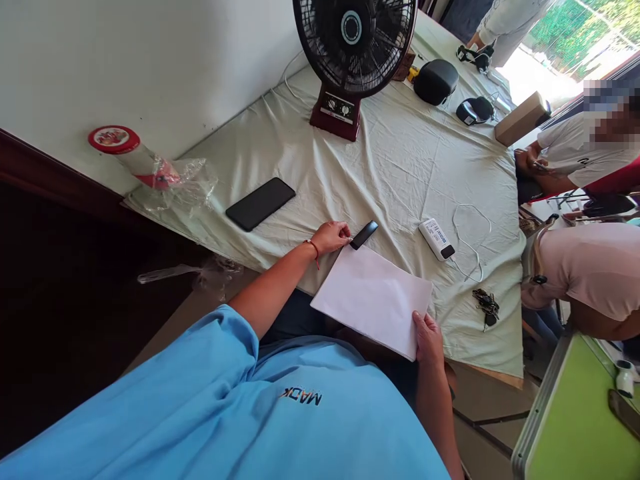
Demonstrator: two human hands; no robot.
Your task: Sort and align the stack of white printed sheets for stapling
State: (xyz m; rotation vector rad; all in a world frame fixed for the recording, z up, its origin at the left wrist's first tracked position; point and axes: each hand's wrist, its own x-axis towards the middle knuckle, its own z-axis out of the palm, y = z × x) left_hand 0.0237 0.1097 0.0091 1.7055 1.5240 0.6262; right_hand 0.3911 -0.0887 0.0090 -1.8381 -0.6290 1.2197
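Observation:
A stack of white paper sheets spans the front edge of the cloth-covered table, tilted towards me. My right hand grips its lower right corner, thumb on top. My left hand, with a red string at the wrist, is closed at the upper left corner of the stack. Its fingertips hide what they pinch. Right beside them, at the paper's top edge, lies a small black oblong object that looks like a stapler. Farther left is a black phone, lying flat.
A fan stands at the back. To the left are a red-lidded jar and clear plastic wrap. A white power bank with a cable and keys lie right. A black case is farther back. Other people are at the right.

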